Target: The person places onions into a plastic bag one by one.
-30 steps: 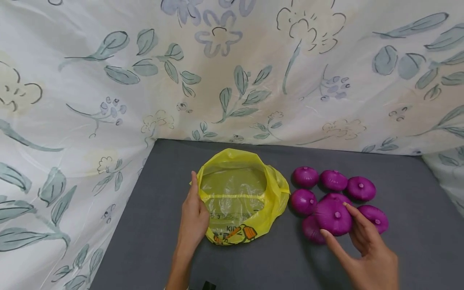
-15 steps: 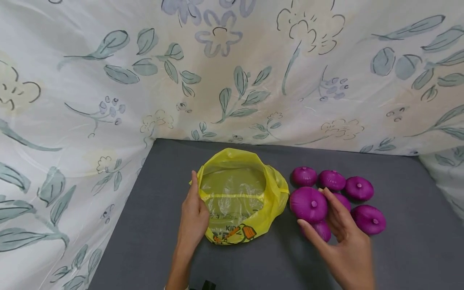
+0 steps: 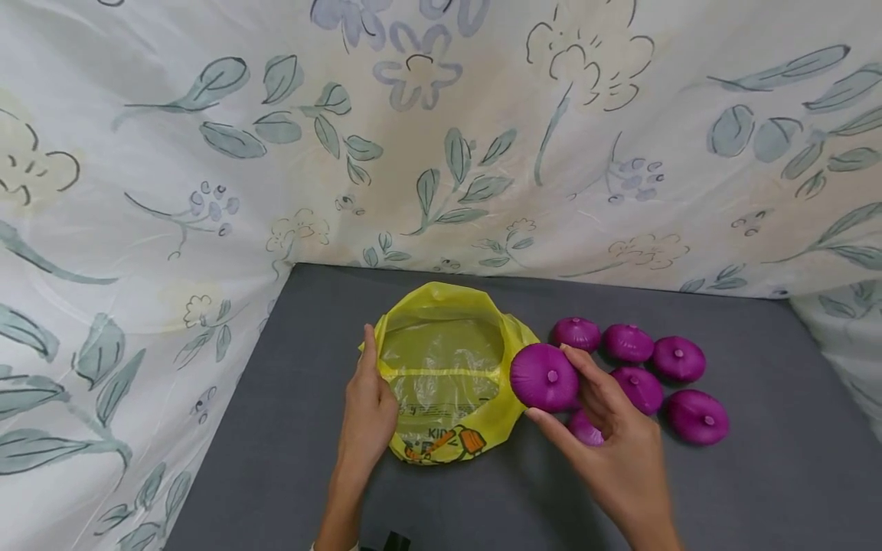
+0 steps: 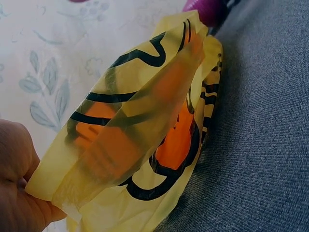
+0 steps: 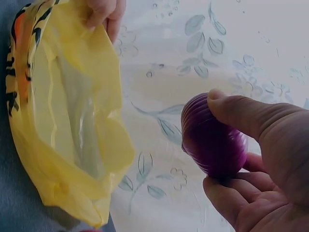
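Note:
A yellow plastic bag [image 3: 485, 428], printed with black and orange figures, stands on the dark table with its mouth spread. My left hand [image 3: 370, 413] grips the bag's left rim; the left wrist view shows the film pinched between thumb and fingers [image 4: 34, 208]. In my right hand [image 3: 613, 448] a shiny purple onion [image 3: 543, 379] is held between thumb and fingertips, in front of the bag's right side. Seen from the right wrist, this onion [image 5: 212, 137] has a ribbed skin and is apart from the bag. Nothing shows inside the bag.
Several more purple onions [image 3: 678, 360] lie loosely grouped on the dark grey cloth-covered table [image 3: 276, 428], right of the bag. One is partly hidden behind my right hand. A floral curtain [image 3: 427, 191] borders the table behind and at the sides. A small black object [image 3: 396, 542] shows at the bottom edge.
My right hand has carried the onion leftward from above the other onions to the bag's right side. The left hand and the bag have stayed in place.

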Action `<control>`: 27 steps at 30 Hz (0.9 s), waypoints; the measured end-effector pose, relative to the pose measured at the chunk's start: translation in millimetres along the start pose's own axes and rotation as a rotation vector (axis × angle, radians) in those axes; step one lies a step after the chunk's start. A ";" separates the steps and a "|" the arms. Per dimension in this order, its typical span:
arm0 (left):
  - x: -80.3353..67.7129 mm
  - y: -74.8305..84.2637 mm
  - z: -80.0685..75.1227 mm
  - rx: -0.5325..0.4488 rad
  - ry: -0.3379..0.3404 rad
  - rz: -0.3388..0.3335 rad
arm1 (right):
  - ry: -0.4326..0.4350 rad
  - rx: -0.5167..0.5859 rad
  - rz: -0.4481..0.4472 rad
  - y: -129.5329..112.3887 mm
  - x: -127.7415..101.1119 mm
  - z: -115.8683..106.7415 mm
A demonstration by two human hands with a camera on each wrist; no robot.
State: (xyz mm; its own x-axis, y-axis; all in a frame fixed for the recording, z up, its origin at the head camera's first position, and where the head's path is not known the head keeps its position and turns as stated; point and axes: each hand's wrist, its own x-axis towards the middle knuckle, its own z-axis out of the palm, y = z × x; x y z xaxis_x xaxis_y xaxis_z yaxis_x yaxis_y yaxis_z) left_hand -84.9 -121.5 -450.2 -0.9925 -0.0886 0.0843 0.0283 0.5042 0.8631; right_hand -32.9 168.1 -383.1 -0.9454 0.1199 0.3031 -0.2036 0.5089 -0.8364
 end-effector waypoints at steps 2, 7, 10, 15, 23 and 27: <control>0.2 -0.3 0.1 -0.002 -0.001 0.002 | -0.024 0.021 -0.007 -1.5 2.7 2.9; 1.7 -0.6 -0.1 0.008 0.023 0.029 | -0.067 0.078 -0.050 -7.2 9.0 12.0; 1.2 0.3 0.1 0.006 0.027 0.035 | -0.079 0.115 -0.097 -9.1 11.5 17.2; 0.0 0.8 1.0 0.000 0.023 0.023 | -0.085 0.125 -0.111 -9.8 14.5 23.4; -0.3 -1.0 0.6 -0.005 0.011 0.006 | -0.128 0.165 -0.083 -7.2 23.2 32.3; -0.7 -2.0 0.2 -0.002 0.010 -0.002 | -0.136 0.188 -0.088 -3.2 28.6 36.1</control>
State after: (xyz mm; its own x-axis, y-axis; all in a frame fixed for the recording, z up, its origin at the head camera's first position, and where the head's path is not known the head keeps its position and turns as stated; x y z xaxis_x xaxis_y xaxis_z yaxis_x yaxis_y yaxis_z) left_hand -84.3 -122.2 -452.1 -0.9913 -0.0984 0.0879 0.0268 0.5020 0.8645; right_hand -68.5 139.1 -388.3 -0.9448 -0.0405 0.3251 -0.3188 0.3431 -0.8836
